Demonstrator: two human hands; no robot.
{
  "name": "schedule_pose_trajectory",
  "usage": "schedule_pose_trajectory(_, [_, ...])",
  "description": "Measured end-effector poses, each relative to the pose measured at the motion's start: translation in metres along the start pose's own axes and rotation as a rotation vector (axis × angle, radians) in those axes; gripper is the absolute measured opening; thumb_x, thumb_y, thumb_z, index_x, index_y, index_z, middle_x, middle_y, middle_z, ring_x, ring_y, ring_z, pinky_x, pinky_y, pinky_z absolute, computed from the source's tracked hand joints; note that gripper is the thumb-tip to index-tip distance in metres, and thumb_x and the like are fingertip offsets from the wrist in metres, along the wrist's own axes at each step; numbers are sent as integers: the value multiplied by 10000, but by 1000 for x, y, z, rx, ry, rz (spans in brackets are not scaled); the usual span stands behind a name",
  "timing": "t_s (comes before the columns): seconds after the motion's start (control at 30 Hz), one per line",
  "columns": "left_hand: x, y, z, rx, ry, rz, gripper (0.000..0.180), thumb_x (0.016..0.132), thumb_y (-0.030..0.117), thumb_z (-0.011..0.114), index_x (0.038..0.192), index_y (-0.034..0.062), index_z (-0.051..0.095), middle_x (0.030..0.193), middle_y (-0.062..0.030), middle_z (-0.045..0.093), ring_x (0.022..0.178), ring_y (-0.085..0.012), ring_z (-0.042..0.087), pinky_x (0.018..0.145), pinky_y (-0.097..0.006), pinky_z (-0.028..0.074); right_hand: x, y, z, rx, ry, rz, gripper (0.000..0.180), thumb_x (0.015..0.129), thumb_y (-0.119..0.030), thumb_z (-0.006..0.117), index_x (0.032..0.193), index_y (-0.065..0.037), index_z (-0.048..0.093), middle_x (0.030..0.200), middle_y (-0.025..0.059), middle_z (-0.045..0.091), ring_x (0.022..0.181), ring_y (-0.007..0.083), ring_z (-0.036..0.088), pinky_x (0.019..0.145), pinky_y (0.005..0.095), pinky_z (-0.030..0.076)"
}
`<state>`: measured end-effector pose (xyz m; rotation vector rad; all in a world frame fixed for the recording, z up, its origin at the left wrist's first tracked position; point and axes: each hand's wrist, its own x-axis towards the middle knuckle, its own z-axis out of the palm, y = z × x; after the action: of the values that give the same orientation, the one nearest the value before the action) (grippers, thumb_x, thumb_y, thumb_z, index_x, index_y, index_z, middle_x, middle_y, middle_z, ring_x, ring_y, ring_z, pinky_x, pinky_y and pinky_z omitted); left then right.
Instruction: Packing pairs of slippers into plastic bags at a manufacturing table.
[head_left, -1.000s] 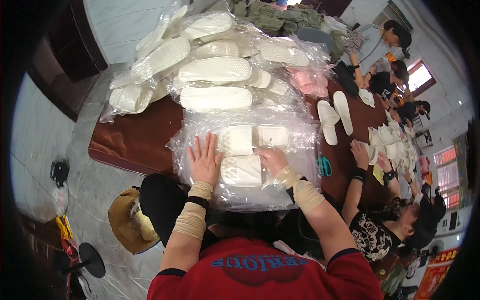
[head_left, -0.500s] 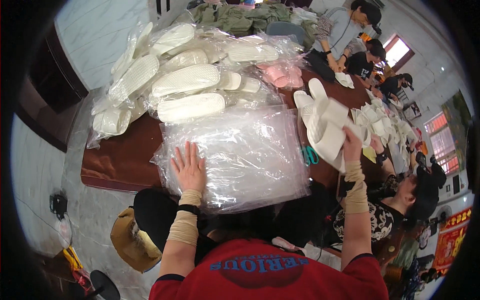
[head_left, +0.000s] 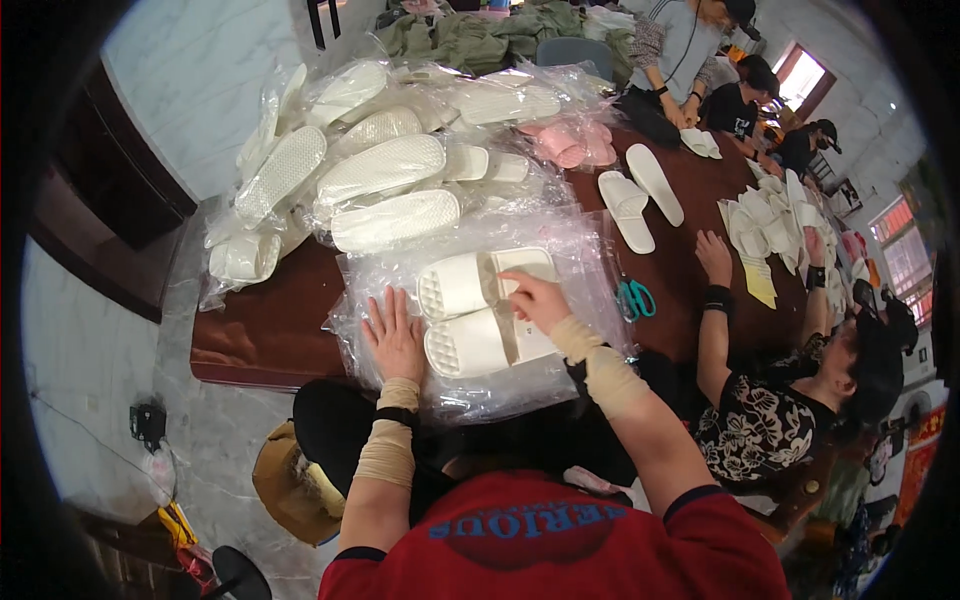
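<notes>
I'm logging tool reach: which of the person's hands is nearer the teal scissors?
Right. The right hand rests on the white slippers, a short way left of the teal scissors. The left hand lies flat on the plastic bags, farther left.

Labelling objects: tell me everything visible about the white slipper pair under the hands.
The white slipper pair looks like moulded foam or rubber slides, lying side by side, nubbed soles up, on a stack of clear plastic bags at the table's near edge. The right hand rests on them; the left hand lies flat on the bags alongside.

The right hand [head_left: 530, 298] has come back from the side, laying 2 white slippers [head_left: 480, 312] on the plastic bags [head_left: 590, 262]
</notes>
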<state>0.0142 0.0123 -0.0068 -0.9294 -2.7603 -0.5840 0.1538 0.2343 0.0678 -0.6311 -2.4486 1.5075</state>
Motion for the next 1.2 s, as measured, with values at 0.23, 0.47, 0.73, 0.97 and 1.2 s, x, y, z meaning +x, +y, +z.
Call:
schedule_pose_trajectory(0.23, [6, -39, -19, -275, -64, 39, 608, 885, 186, 606, 1449, 166, 381, 1545, -29, 299, 1446, -333, 191, 1133, -571, 148, -35, -22, -70, 159, 211, -114, 329, 877, -34, 588, 1193, -114, 631, 908, 34, 608, 684, 88, 612, 564, 233, 504])
schedule_pose_trajectory(0.47, [8, 21, -86, -317, 209, 239, 235, 839, 39, 622, 1073, 58, 623, 1187, -129, 600, 1143, -348, 535, 974, -470, 406, -55, 127, -183, -856, 271, 306, 435, 789, -189, 709, 1180, -90, 545, 1006, 169, 637, 979, 387, 615, 837, 465, 500])
schedule_pose_trajectory(0.73, [-22, 134, -67, -229, 84, 524, 272, 742, 151, 725, 986, 94, 617, 1131, -73, 568, 1130, -280, 517, 1002, -493, 336, -23, 125, -157, -967, 195, 500, 433, 779, -204, 723, 1134, -71, 512, 1043, 228, 630, 969, 419, 636, 810, 499, 530])
schedule_pose_trajectory(0.97, [-17, 127, -26, 87, 37, 462, 215, 723, 171, 709, 894, 85, 612, 1036, -58, 569, 1126, -268, 491, 1020, -518, 292, -36, 113, -173, -689, 377, 434, 427, 791, -277, 685, 1130, -42, 574, 952, 241, 669, 907, 343, 673, 796, 416, 544])
schedule_pose_trajectory(1.2, [-16, 121, -29, -287, 118, 409, 95, 787, 134, 671, 868, 90, 650, 855, -43, 620, 964, -226, 565, 932, -430, 365, -86, 50, -114, 106, 411, -291, 455, 834, -100, 660, 1267, -32, 541, 993, 57, 640, 923, 232, 639, 822, 338, 503])
